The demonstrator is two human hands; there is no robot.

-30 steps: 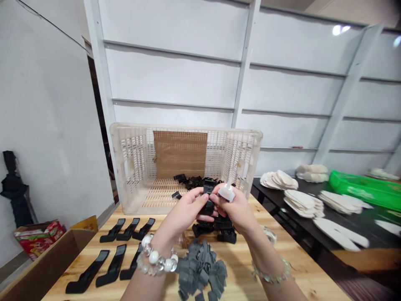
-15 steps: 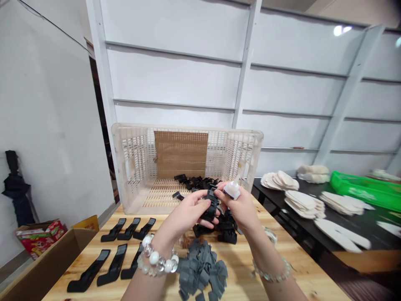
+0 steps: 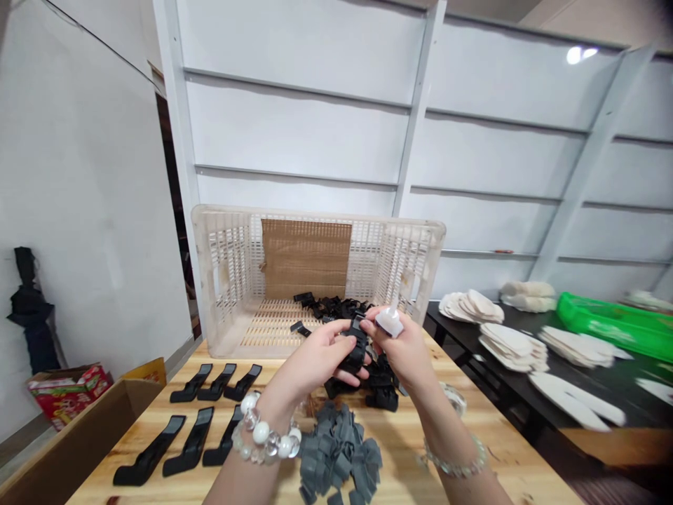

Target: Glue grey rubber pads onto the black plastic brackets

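Note:
My left hand point(image 3: 315, 358) is closed around a black buckle-like plastic part point(image 3: 355, 348), thumb on top and fingers beneath. A small white squeeze bottle with a thin nozzle point(image 3: 390, 322) sits in my right hand point(image 3: 407, 354), its nozzle pointing up and away. The fingertips of that hand also touch the far end of the black part; their exact grip is partly hidden. Just below my hands lies a heap of similar black parts point(image 3: 382, 394). Closer to me is a pile of grey flat pieces point(image 3: 341, 452). Black angled pieces with grey tops point(image 3: 195, 443) lie in two rows at left.
A white plastic crate point(image 3: 226, 330) lies on its side behind my hands, with cardboard point(image 3: 306, 258) and black parts point(image 3: 336, 307) inside. A clear tape roll point(image 3: 455, 398) is by my right forearm. White insole-shaped pieces point(image 3: 512, 346) and a green crate point(image 3: 615, 322) occupy the black table.
The bottle's nozzle stands a little more upright in my right hand. Both hands stay at the black part, and the whole view has shifted slightly.

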